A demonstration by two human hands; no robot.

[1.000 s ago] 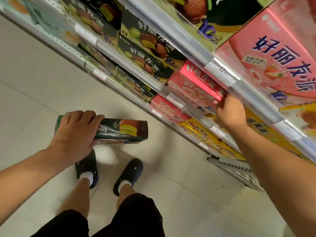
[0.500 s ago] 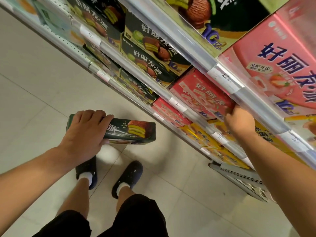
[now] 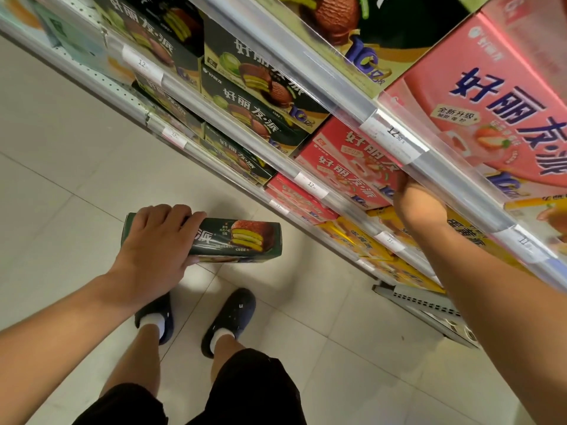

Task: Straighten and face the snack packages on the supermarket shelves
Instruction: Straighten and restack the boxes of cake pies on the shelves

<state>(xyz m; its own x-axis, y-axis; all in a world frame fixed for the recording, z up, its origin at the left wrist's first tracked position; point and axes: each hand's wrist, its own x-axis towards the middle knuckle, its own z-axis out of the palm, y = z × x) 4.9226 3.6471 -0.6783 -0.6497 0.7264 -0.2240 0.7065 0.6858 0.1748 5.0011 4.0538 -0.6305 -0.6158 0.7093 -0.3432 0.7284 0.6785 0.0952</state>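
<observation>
Two hands, two jobs. My left hand is curled over the top of a dark green box, fingers wrapped across its upper edge and thumb underneath, holding it level in the air above the floor, out in front of the shelves and touching none of them. My right hand reaches up to the red box on the middle shelf; its fingers disappear behind the clear price rail at the box's right end, so I cannot tell whether they grasp it or only press on it. More dark green boxes stand to the left of the red one, a large pink box sits on the shelf above, and yellow boxes fill the shelf below. My dark shoes stand on pale tiles.
</observation>
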